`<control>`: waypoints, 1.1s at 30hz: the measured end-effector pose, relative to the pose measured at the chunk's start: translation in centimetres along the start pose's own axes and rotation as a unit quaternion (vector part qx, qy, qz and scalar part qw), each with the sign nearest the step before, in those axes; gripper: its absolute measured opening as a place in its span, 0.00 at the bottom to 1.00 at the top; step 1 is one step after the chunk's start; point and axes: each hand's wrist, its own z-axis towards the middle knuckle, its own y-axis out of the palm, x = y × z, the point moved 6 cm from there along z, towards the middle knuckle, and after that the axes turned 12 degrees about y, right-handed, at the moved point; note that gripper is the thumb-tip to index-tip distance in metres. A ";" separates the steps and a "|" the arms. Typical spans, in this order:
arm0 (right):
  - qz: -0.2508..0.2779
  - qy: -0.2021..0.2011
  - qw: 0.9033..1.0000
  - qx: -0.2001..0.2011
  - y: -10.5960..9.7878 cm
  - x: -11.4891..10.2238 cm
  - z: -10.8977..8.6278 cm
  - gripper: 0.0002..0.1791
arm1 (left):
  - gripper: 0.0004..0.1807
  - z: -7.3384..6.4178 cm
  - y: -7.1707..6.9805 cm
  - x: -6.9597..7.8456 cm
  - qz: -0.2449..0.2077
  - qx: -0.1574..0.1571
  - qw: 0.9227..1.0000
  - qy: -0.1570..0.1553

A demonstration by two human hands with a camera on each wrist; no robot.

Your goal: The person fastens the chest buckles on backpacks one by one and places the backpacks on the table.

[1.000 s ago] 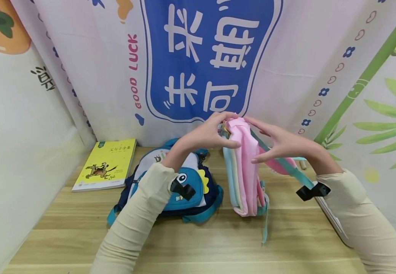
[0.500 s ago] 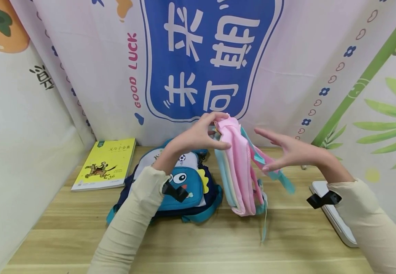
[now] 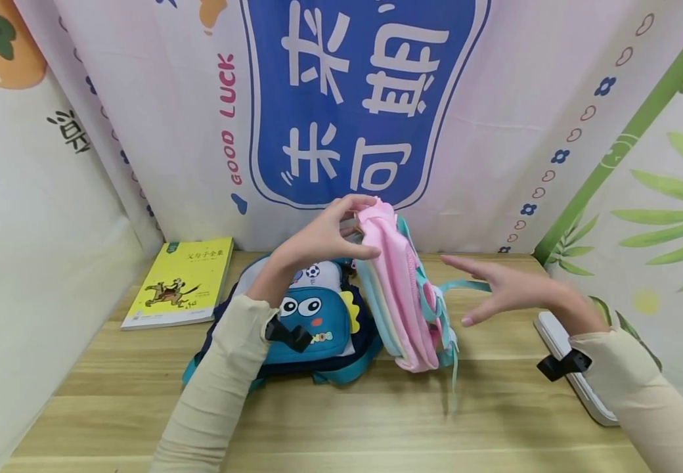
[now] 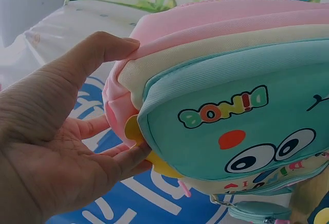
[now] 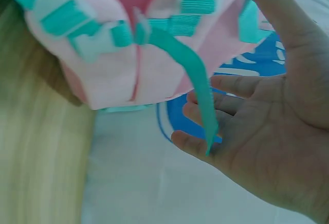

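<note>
Now the pink backpack (image 3: 395, 282) leans left, standing on the surface (image 3: 341, 427) nearer its right edge; the left hand (image 3: 326, 233) pinches its upper end. The right hand (image 3: 509, 287) has come away, fingers spread near the straps (image 3: 437, 303), apparently leaving the left to steady it alone. A blue backpack (image 3: 331, 318) lies just beside.

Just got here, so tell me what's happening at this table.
Someone's left hand grips the upper end of the pink bag. The right hand has its fingers extended near the bag's loose strap; whether they touch is unclear. The blue bag lies on the table, with the yellow book beyond it.
</note>
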 end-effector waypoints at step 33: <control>0.084 -0.034 0.996 0.007 7.5 2.6 2.6 0.59 | 0.47 -4.0 -2.1 -2.9 -0.040 0.013 0.999 -0.020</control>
